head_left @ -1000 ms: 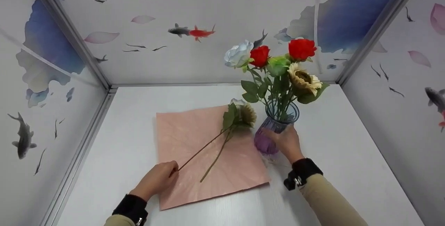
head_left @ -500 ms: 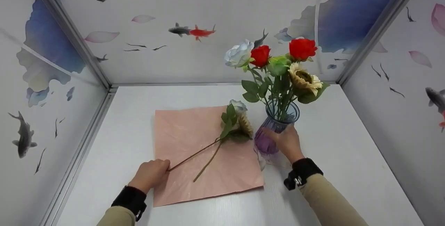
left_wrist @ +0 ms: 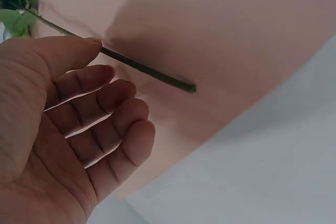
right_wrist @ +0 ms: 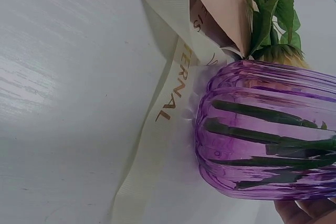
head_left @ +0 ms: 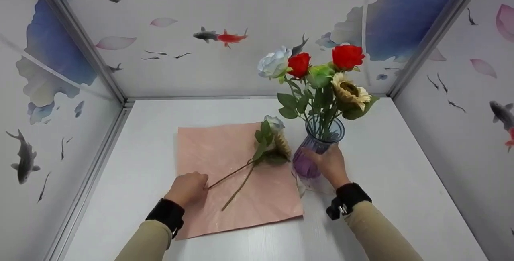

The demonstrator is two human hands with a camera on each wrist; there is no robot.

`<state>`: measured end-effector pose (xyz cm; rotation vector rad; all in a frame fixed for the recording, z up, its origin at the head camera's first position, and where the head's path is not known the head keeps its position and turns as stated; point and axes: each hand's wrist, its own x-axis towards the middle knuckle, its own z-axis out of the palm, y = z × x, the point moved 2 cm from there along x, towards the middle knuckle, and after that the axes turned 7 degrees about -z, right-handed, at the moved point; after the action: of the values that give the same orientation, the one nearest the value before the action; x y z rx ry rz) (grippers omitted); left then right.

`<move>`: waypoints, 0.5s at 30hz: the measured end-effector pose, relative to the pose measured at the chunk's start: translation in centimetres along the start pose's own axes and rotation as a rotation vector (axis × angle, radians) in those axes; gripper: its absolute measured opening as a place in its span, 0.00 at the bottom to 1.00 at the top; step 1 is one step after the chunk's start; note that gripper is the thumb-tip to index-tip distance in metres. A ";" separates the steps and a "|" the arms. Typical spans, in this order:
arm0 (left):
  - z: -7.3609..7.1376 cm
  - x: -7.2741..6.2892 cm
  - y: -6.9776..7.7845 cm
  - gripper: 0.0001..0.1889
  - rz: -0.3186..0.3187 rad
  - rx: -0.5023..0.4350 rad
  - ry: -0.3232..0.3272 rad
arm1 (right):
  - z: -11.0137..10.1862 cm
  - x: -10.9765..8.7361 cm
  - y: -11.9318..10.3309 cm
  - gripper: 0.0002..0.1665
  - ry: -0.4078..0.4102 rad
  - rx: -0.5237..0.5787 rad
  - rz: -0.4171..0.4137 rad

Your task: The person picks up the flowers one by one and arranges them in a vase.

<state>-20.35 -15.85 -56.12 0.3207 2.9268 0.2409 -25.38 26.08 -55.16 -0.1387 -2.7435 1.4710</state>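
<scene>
On the pink wrapping paper (head_left: 225, 144) lie a pale blue rose (head_left: 274, 123) and a cream sunflower (head_left: 282, 145), stems crossing toward the lower left. My left hand (head_left: 188, 188) is at the lower end of one flower stem (left_wrist: 147, 70). In the left wrist view its thumb overlaps that stem, while the fingers are loosely bent and apart from the thumb. My right hand (head_left: 329, 162) grips the blue-to-purple glass vase (head_left: 309, 164), which is tilted. Roses and a sunflower (head_left: 349, 90) stand in it, their cut stem ends showing through the purple glass.
A cream ribbon (right_wrist: 173, 85) with gold lettering lies on the white table (head_left: 381, 164) beside the vase base and the paper's edge. Printed panels with fish and petals wall the table at the back (head_left: 225, 68) and both sides.
The rose and sunflower on the paper, and the paper itself, shifted slightly left and toward me, then stayed. My left hand then moved rightward up along the stem. My right hand stays on the vase.
</scene>
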 end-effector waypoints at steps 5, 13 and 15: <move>-0.4 1.3 1.7 0.07 0.032 0.017 -0.005 | -0.1 -0.1 -0.1 0.79 -0.010 -0.013 0.022; -0.3 3.9 4.8 0.06 0.052 0.009 0.041 | 0.0 0.0 -0.1 0.75 0.006 -0.011 -0.006; -0.2 4.5 5.6 0.07 0.036 0.008 0.046 | -0.1 0.0 -0.1 0.74 0.007 -0.012 -0.012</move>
<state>-23.62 -9.49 -55.64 0.3736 2.9704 0.2455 -25.37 26.07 -55.04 -0.1274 -2.7433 1.4493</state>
